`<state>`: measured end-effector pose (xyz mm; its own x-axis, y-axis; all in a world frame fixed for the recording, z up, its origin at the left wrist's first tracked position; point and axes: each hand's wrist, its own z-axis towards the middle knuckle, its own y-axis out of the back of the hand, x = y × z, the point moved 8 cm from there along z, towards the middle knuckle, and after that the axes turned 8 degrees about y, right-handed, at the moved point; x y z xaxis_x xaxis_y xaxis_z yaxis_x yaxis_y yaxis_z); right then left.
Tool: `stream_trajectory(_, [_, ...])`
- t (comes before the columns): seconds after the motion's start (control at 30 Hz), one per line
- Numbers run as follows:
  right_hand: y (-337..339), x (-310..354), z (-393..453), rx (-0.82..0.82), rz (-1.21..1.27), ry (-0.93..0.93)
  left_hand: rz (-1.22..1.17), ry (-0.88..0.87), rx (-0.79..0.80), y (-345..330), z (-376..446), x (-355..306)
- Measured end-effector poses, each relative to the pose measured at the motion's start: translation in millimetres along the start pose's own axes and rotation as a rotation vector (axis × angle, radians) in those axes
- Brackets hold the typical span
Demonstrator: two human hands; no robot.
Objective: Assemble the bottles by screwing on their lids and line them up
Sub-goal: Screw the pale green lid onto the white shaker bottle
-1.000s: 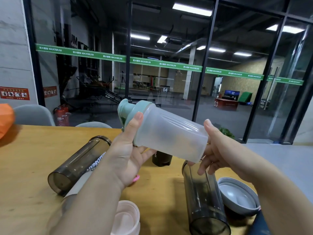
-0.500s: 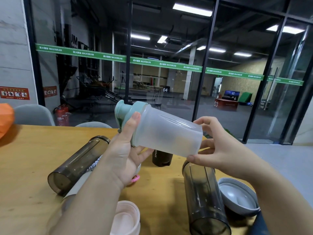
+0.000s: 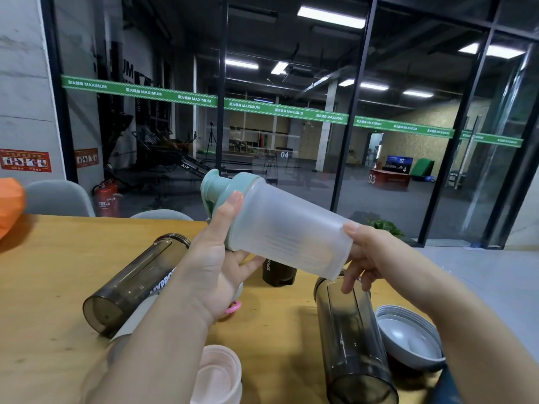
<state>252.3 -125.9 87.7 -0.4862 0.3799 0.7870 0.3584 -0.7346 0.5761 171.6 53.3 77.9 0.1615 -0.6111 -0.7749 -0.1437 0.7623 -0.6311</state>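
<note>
I hold a frosted clear shaker bottle (image 3: 285,231) on its side above the wooden table (image 3: 52,272). Its mint green lid (image 3: 224,189) points up and left. My left hand (image 3: 215,266) grips the lid end, thumb across the green rim. My right hand (image 3: 367,258) grips the bottle's base, fingers curled under it. Two smoky grey bottles lie lidless on the table: one at the left (image 3: 131,284), one below my right hand (image 3: 353,342). A pink lid (image 3: 217,374) lies by my left forearm. A grey lid (image 3: 408,336) lies at the right.
A short black cup (image 3: 277,272) stands behind the held bottle. A small pink ring (image 3: 233,307) shows under my left hand. An orange object (image 3: 10,202) sits at the far left table edge. Grey chairs (image 3: 58,198) stand beyond the table, before a glass wall.
My right hand shifted its hold on the bottle's base, from fingers over the top edge to fingers curled underneath. The bottle stayed roughly in place, tilted the same way.
</note>
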Motion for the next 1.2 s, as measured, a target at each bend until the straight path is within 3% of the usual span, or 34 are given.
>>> stream_trajectory(0.2, [0,-5,1,0.012,-0.032,-0.028,-0.005,-0.001,-0.005,0,1,0])
stream_trajectory(0.33, [5,17,-10,-0.056,0.002,0.148,-0.035,-0.009,-0.063,6,2,-1])
stream_trajectory(0.43, [0,35,-17,-0.016,-0.124,0.292,-0.045,0.000,-0.081,8,2,-1])
stream_trajectory(0.63, [2,48,-20,-0.066,-0.237,0.408,-0.045,0.004,-0.092,9,2,-1])
stream_trajectory(1.2, [6,31,-19,-0.062,-0.210,0.156,0.042,0.010,-0.020,1,0,1])
